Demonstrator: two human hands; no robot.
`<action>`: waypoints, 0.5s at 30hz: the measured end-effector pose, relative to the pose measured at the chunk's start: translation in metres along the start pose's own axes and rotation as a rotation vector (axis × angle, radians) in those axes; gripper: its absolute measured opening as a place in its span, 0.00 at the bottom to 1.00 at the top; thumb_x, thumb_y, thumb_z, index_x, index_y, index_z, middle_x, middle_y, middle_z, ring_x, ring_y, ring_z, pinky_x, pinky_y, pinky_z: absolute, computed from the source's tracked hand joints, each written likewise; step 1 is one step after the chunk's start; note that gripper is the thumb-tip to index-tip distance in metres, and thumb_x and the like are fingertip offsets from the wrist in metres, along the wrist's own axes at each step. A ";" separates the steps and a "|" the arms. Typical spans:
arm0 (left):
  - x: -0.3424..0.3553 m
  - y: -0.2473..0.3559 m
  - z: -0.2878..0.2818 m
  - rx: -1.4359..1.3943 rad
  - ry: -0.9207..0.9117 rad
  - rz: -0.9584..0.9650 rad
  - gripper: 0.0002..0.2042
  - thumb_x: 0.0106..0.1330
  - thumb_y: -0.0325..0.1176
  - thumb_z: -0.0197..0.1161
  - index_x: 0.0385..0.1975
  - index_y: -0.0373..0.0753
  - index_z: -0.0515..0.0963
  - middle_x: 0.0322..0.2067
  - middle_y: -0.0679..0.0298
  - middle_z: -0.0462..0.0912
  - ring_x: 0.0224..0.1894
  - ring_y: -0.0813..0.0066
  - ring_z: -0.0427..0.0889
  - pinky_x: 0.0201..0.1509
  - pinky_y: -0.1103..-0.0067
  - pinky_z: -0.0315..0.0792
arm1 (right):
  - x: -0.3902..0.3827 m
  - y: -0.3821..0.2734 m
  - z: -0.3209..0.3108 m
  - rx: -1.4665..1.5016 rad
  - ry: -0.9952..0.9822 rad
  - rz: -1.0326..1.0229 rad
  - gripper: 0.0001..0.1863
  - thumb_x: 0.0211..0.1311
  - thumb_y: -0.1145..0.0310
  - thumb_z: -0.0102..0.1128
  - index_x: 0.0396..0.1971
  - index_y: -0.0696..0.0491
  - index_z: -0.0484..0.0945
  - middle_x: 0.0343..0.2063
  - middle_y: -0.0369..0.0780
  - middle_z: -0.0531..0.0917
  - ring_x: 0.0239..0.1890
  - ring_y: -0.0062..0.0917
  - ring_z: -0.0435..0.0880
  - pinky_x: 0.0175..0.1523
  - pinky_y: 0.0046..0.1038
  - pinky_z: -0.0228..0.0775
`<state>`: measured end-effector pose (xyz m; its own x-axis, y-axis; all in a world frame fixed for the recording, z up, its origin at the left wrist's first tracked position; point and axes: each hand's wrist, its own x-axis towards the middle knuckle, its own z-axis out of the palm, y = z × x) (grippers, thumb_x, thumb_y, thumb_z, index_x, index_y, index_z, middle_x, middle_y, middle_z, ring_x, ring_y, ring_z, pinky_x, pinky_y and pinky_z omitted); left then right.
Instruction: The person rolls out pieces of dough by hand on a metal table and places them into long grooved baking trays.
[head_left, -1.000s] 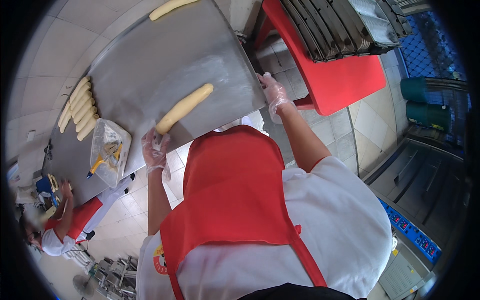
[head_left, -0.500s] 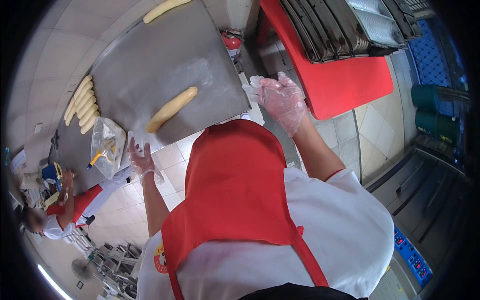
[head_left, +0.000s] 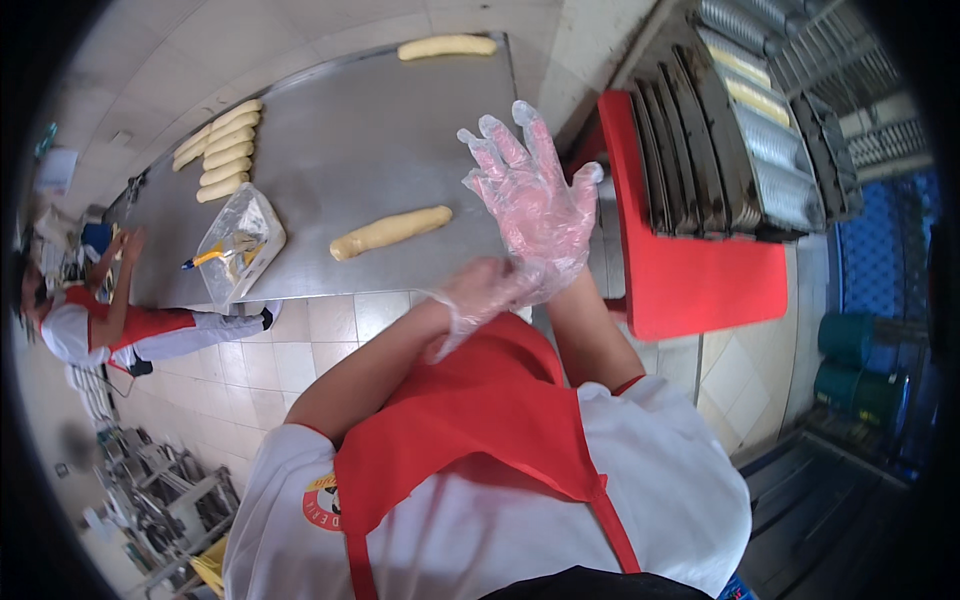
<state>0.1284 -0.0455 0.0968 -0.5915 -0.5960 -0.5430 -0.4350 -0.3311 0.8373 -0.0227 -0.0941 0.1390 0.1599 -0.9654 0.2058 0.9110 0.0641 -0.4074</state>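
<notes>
My right hand (head_left: 535, 200) is raised over the near edge of the steel table (head_left: 400, 140), fingers spread wide inside a loose clear plastic glove. My left hand (head_left: 475, 295), also gloved, is closed on that glove's cuff at my right wrist. A long pale dough roll (head_left: 390, 230) lies on the table just left of my hands, touched by neither. Several more dough rolls (head_left: 215, 150) lie side by side at the far left. One further dough roll (head_left: 447, 46) lies at the table's far edge.
A clear plastic tub (head_left: 240, 245) holding a blue and yellow tool sits on the table's near left. To my right a red stand (head_left: 700, 290) carries stacked dark baking trays (head_left: 740, 130). Another person (head_left: 100, 325) in a red apron works at the left. Blue-green drums (head_left: 855, 365) stand further right.
My hands have left the dough roll and the table edge. The right hand rose and spread its fingers; the left hand crossed over to grip the right glove's cuff.
</notes>
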 end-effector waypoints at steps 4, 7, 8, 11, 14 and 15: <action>-0.011 0.013 -0.002 0.434 0.242 0.242 0.23 0.75 0.45 0.48 0.42 0.29 0.82 0.41 0.42 0.88 0.44 0.40 0.87 0.53 0.56 0.78 | 0.017 0.019 -0.005 -0.101 -0.006 0.000 0.51 0.69 0.30 0.58 0.76 0.59 0.65 0.78 0.55 0.62 0.83 0.49 0.52 0.84 0.43 0.47; -0.009 0.001 -0.010 0.654 0.271 0.186 0.22 0.75 0.45 0.49 0.41 0.30 0.82 0.41 0.42 0.87 0.44 0.37 0.85 0.52 0.54 0.77 | 0.030 0.033 0.010 0.337 0.001 0.065 0.51 0.70 0.33 0.59 0.78 0.58 0.60 0.79 0.54 0.59 0.83 0.48 0.50 0.85 0.43 0.44; -0.014 0.004 -0.013 0.661 0.250 0.223 0.21 0.75 0.44 0.50 0.41 0.31 0.83 0.41 0.42 0.87 0.44 0.37 0.85 0.52 0.54 0.77 | 0.035 0.040 0.009 0.290 -0.162 0.084 0.52 0.70 0.34 0.60 0.79 0.57 0.58 0.80 0.52 0.58 0.83 0.48 0.50 0.85 0.42 0.44; -0.033 0.015 -0.020 0.650 0.230 0.287 0.19 0.74 0.42 0.53 0.42 0.31 0.83 0.39 0.42 0.86 0.44 0.36 0.84 0.52 0.52 0.76 | 0.055 0.057 0.006 0.020 -0.141 -0.136 0.51 0.70 0.39 0.63 0.81 0.54 0.54 0.81 0.45 0.58 0.82 0.50 0.53 0.84 0.42 0.51; -0.038 -0.008 -0.054 0.697 0.267 0.354 0.16 0.73 0.38 0.55 0.48 0.31 0.81 0.45 0.43 0.86 0.49 0.38 0.83 0.54 0.52 0.77 | 0.068 0.088 0.014 -0.485 0.055 -0.096 0.46 0.73 0.46 0.62 0.82 0.50 0.54 0.82 0.42 0.57 0.80 0.49 0.58 0.82 0.47 0.55; -0.049 -0.031 -0.062 0.701 0.408 0.346 0.18 0.75 0.39 0.54 0.53 0.33 0.79 0.52 0.44 0.82 0.55 0.40 0.81 0.60 0.53 0.74 | 0.070 0.099 0.009 -0.669 0.075 -0.072 0.44 0.74 0.49 0.61 0.82 0.49 0.55 0.82 0.42 0.57 0.80 0.49 0.60 0.81 0.48 0.56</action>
<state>0.2128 -0.0512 0.1011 -0.5374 -0.8386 -0.0889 -0.6718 0.3620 0.6462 0.0818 -0.1533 0.1211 0.0587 -0.9778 0.2011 0.4828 -0.1485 -0.8631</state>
